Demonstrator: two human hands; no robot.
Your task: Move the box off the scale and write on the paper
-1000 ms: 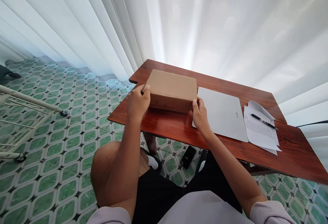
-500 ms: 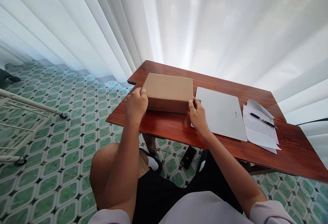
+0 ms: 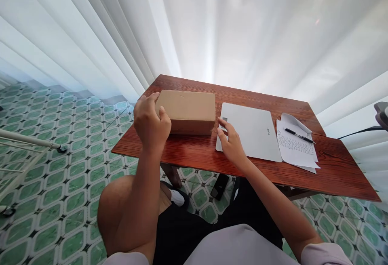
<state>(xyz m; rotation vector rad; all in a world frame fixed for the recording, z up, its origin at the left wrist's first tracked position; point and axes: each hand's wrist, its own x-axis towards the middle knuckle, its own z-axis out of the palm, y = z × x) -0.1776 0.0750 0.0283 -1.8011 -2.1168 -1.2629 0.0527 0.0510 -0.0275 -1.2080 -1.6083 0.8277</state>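
A closed brown cardboard box (image 3: 188, 110) lies flat on the left part of a red-brown wooden table (image 3: 194, 156). My left hand (image 3: 150, 123) is at the box's left end, thumb against its near corner and fingers curled over the left edge. My right hand (image 3: 230, 144) has come off the box. It lies open with fingers spread on the near left corner of a closed silver laptop (image 3: 251, 131) just right of the box.
Handwritten white papers (image 3: 295, 148) with a black pen (image 3: 298, 135) lie right of the laptop. A dark phone (image 3: 220, 186) is on the green tiled floor under the table. White curtains hang behind. A white metal rack (image 3: 27, 141) stands at left.
My right hand has let go of the box's right end and moved onto the laptop's corner. My left hand has shifted up along the box's left end. The camera view drifted rightward.
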